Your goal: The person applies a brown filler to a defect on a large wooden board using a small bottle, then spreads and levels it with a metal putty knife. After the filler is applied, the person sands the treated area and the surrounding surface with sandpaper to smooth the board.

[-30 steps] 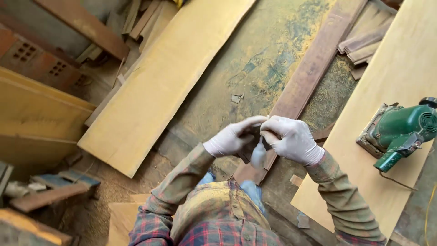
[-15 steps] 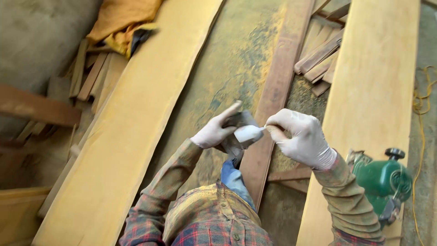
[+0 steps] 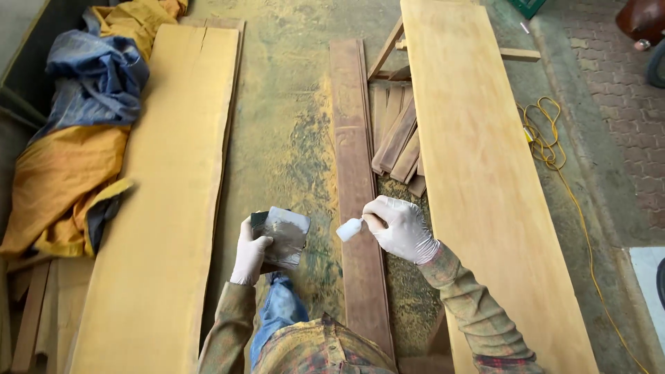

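Note:
Both my hands wear white gloves. My left hand grips a flat, grey, smeared square pad or block by its left edge, held level in front of my chest. My right hand is closed around a small white tube or bottle, whose tip points left toward the pad with a small gap between them. Below them a dark brown narrow plank lies lengthwise on the dusty floor.
A wide pale plank lies to the left and another to the right. Short dark wood strips are stacked between planks. Yellow and blue cloth is heaped at far left. A yellow cord trails at right.
My hands have separated: the left now holds the grey pad apart from the right hand's white tube. The view swung upward along the planks, and the green power tool has left view.

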